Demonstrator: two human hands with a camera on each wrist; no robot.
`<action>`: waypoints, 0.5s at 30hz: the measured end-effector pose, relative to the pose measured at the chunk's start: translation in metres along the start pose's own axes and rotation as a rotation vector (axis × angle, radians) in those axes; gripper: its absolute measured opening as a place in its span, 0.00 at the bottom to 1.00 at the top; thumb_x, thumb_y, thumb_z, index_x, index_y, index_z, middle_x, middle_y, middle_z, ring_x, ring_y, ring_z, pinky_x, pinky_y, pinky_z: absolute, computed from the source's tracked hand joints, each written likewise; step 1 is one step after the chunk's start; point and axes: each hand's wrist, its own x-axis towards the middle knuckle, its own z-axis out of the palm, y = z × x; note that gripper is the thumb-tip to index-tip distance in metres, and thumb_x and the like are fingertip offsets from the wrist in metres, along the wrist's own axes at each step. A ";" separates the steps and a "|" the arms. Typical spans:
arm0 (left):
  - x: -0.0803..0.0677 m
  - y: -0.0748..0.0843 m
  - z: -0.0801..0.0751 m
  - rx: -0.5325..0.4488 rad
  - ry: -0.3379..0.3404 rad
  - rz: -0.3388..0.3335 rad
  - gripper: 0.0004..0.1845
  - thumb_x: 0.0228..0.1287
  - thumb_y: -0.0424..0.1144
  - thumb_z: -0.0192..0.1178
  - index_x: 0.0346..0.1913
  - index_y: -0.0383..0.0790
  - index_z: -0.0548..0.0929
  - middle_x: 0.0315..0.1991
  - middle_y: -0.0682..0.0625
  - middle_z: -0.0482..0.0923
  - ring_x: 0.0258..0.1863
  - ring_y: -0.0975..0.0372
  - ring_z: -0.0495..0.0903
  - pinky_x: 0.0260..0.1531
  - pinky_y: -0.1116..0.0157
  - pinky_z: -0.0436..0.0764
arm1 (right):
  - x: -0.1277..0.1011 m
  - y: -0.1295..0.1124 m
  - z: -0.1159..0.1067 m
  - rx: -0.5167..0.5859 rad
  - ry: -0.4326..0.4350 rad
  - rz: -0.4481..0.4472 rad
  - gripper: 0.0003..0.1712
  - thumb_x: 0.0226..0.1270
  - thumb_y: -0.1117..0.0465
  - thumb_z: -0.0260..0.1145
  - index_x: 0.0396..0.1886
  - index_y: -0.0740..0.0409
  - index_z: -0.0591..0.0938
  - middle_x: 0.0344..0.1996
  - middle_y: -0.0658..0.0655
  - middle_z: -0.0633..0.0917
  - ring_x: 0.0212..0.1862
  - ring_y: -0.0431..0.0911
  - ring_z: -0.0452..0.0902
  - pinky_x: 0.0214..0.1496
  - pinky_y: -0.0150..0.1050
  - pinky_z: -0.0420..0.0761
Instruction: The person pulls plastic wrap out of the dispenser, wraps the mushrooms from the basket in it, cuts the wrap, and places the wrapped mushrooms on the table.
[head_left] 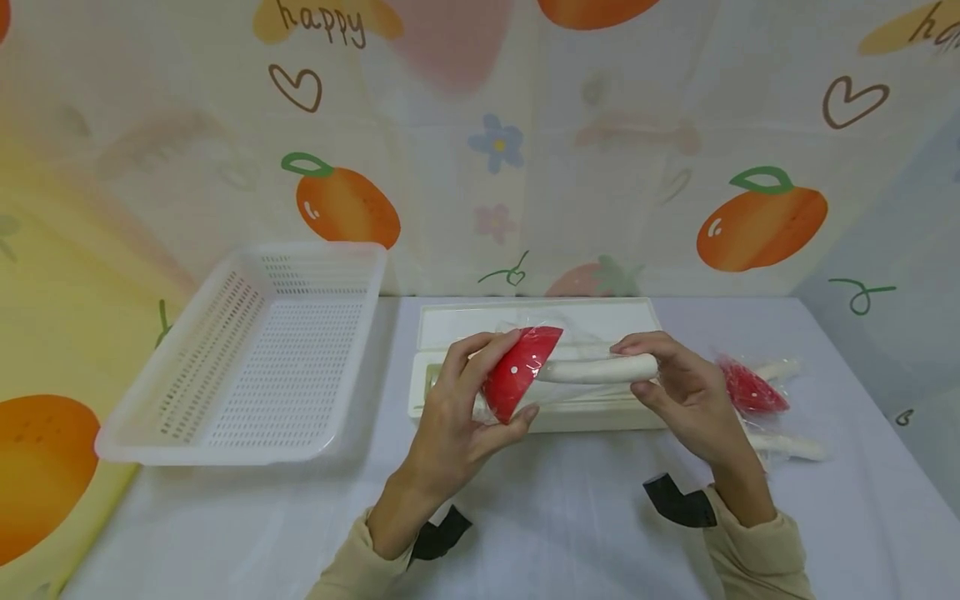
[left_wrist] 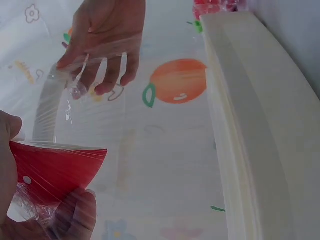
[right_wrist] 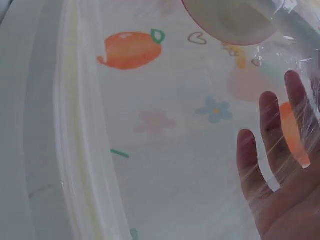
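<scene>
While both hands hold it up above the table (head_left: 570, 517), a toy mushroom (head_left: 558, 371) wrapped in clear film lies on its side between them, its long axis running left to right across the person's view. The red, white-dotted cap (head_left: 519, 372) points to the person's left and the pale stem (head_left: 600, 368) to the right, so each end sits directly in one palm's reach. The left hand (head_left: 461, 408) curls round the cap, thumb under its rim and fingers over the top; the left wrist view shows that thumb (left_wrist: 75, 212) pressed against the film below the red cap (left_wrist: 55, 170). The right hand (head_left: 678, 387) has its fingers bent over the far end of the stem, pinching it and the loose film (right_wrist: 295, 125) there; in the right wrist view its fingers (right_wrist: 272, 130) show through the stretched wrap. Neither hand is nearer than the other: the mushroom spans the gap, held clear of the cream-coloured dispenser box (head_left: 536, 333) that lies just behind and below it. A white perforated basket (head_left: 247, 358) stands well to the left, nearer the cap end. More wrapped mushrooms (head_left: 757, 392) lie on the table just beyond the right hand, on the stem side.
</scene>
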 end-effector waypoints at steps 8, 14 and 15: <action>0.000 0.001 -0.003 0.028 -0.004 0.011 0.38 0.52 0.32 0.74 0.67 0.42 0.70 0.59 0.40 0.71 0.58 0.51 0.75 0.45 0.59 0.87 | -0.002 -0.010 -0.001 -0.093 0.015 0.047 0.22 0.61 0.80 0.64 0.56 0.69 0.78 0.51 0.45 0.85 0.55 0.38 0.78 0.67 0.27 0.72; -0.001 0.002 -0.010 0.131 -0.139 -0.074 0.38 0.55 0.42 0.73 0.69 0.48 0.70 0.57 0.46 0.75 0.54 0.58 0.77 0.42 0.66 0.86 | -0.006 -0.021 -0.010 -0.164 -0.099 0.126 0.24 0.57 0.83 0.65 0.54 0.67 0.79 0.49 0.44 0.85 0.54 0.36 0.78 0.66 0.24 0.70; -0.001 0.002 -0.011 0.168 -0.163 -0.078 0.37 0.55 0.44 0.73 0.69 0.49 0.71 0.56 0.47 0.76 0.53 0.59 0.77 0.41 0.66 0.86 | -0.007 -0.024 -0.012 -0.184 -0.120 0.154 0.24 0.56 0.83 0.66 0.52 0.66 0.80 0.49 0.44 0.85 0.54 0.36 0.77 0.66 0.23 0.70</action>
